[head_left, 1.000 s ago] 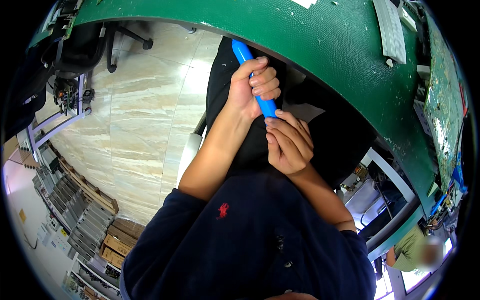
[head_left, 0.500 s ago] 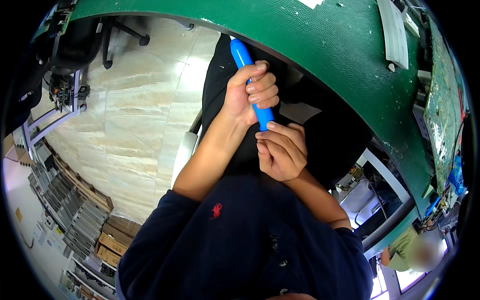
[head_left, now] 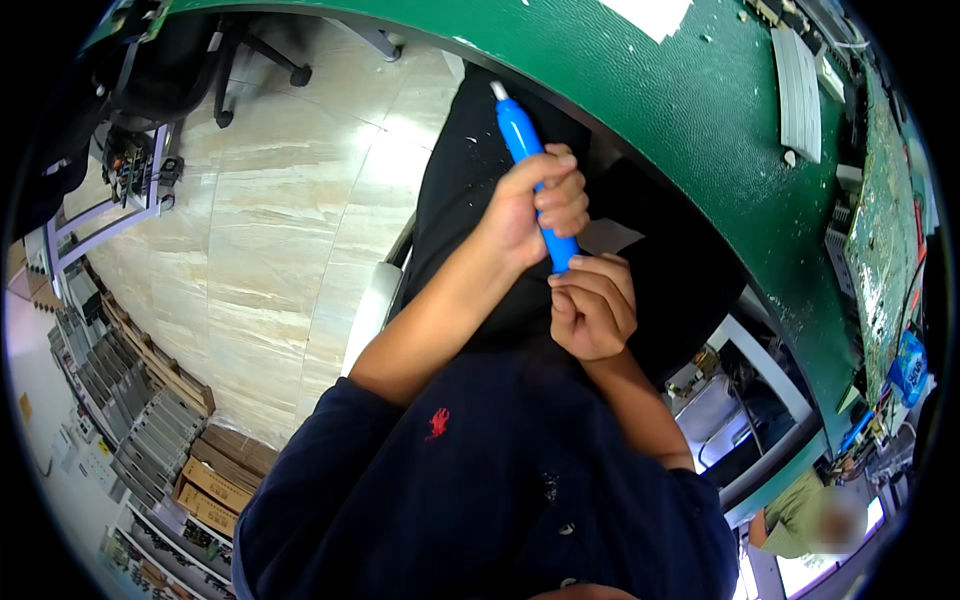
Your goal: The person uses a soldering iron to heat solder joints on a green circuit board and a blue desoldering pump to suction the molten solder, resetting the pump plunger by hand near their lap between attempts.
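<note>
A blue desoldering pump with a pale nozzle slants over my lap, its tip pointing up and away from me. My left hand is closed around the middle of its barrel. At the lower end, my right hand has its fingers curled together against the pump's base. Those fingertips hide the very end of the tool. Both hands are held above my dark trousers, just short of the green table edge.
A curved green table runs along the far side and right. White paper, a pale slatted part and a large circuit board lie on it. Cardboard boxes stand lower left. Another person is at lower right.
Both hands and the desoldering pump have shifted slightly right and down in view. The pale nozzle now shows at its upper end. Both hands keep their grip.
</note>
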Available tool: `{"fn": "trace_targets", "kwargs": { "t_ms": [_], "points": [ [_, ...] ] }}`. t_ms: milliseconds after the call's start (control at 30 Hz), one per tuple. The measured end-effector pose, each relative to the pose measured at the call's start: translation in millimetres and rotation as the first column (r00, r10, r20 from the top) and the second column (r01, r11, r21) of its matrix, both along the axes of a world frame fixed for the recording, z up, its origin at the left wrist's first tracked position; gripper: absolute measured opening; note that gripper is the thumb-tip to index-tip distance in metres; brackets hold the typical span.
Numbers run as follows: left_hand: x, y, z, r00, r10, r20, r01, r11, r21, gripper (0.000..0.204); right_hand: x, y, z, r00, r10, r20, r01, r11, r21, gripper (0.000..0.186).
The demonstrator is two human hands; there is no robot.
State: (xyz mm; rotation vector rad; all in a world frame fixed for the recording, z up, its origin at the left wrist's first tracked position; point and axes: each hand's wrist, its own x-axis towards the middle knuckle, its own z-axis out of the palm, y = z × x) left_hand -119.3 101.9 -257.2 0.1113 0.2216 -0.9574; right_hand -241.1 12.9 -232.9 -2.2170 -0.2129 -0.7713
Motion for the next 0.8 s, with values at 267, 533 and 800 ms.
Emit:
{"fn": "trace_targets", "kwargs": {
  "t_ms": [267,533,800],
  "points": [
    [-8,-6,-1,0.992,0.060,0.108,-0.062,0.998,0.010,0.033,-27,-11,-3,0.998,-0.012,-0.055,0.015,0.998,0.055,0.018],
    [-29,5,33,0.947,0.239,0.213,-0.288,0.927,0.240,0.034,-112,-53,-8,0.865,-0.080,-0.496,0.122,0.991,0.052,0.033],
    [-74,11,119,0.722,0.042,0.691,-0.386,0.853,0.351,0.027,-91,-57,96,0.967,-0.088,-0.238,0.112,0.990,0.090,0.043]
  ]
}}
